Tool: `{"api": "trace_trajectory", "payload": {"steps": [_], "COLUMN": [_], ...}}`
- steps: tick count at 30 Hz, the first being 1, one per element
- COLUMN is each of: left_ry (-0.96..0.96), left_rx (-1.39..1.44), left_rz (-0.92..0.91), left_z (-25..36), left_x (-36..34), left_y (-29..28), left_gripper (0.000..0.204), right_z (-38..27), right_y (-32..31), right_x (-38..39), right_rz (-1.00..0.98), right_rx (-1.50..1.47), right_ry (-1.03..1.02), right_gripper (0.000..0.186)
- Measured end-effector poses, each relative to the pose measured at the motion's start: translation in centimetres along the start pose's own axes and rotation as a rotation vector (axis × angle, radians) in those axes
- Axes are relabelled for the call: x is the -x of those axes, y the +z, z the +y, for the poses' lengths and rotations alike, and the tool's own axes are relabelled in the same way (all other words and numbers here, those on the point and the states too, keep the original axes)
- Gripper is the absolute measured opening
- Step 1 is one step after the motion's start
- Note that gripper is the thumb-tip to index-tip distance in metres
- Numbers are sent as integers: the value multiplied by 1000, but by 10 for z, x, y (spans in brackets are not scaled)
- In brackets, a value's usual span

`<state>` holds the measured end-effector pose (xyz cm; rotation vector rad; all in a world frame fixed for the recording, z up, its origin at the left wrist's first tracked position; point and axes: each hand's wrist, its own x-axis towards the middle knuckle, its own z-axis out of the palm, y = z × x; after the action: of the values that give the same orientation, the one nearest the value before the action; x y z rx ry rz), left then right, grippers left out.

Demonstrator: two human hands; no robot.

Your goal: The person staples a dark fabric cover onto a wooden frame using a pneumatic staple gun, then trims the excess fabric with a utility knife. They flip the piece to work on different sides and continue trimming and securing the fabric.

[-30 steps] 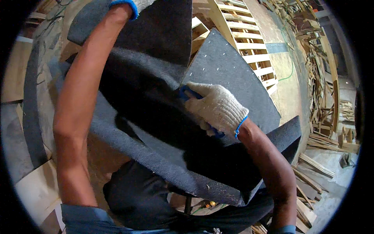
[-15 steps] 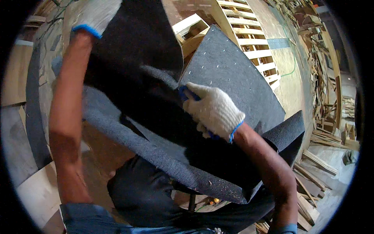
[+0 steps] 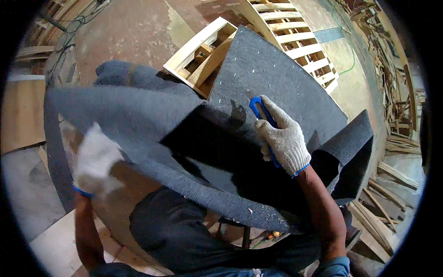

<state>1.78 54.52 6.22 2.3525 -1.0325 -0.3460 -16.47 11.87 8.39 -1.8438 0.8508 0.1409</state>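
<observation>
My right hand [image 3: 284,138], in a white knit glove, holds a blue-handled cutter [image 3: 258,108], blade up over a dark grey felt-covered panel [image 3: 277,76] dotted with small light marks. A loose sheet of grey felt [image 3: 115,108] drapes across the middle, its rolled lower edge running over my lap. My left hand [image 3: 97,159], also gloved, is blurred at the sheet's lower left; whether it grips the felt I cannot tell. Part of an open wooden frame [image 3: 196,55] shows under the panel's upper left edge.
A slatted wooden frame [image 3: 300,41] lies behind the panel. Scrap wood [image 3: 394,115] piles along the right. Cables [image 3: 76,27] lie at the upper left, and a plywood sheet [image 3: 23,115] stands or lies at the left edge.
My left hand has swept down from the top to the lower left, and the felt flap has come down, uncovering the floor and wooden frame. My right hand with the cutter has moved right.
</observation>
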Motion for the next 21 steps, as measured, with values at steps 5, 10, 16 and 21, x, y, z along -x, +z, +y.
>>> {"api": "trace_trajectory", "payload": {"steps": [5,10,16,21], "left_ry": [421,258,373,443], "left_rx": [-375,-1,-361,-560], "left_rz": [-203,92,-156,-206], "left_z": [75,175,139,134], "left_x": [-5,-103,-186,-197], "left_y": [5,3,73,84], "left_gripper": [21,37,49,43], "right_z": [12,31,26,30], "right_y": [7,22,25,29], "right_x": [-7,-13,-4,-5], "right_rz": [22,-63,-109,-99], "right_rx": [18,-23,65,88], "right_ry": [-8,61,-97,-142], "right_gripper": [61,60,61,60]}}
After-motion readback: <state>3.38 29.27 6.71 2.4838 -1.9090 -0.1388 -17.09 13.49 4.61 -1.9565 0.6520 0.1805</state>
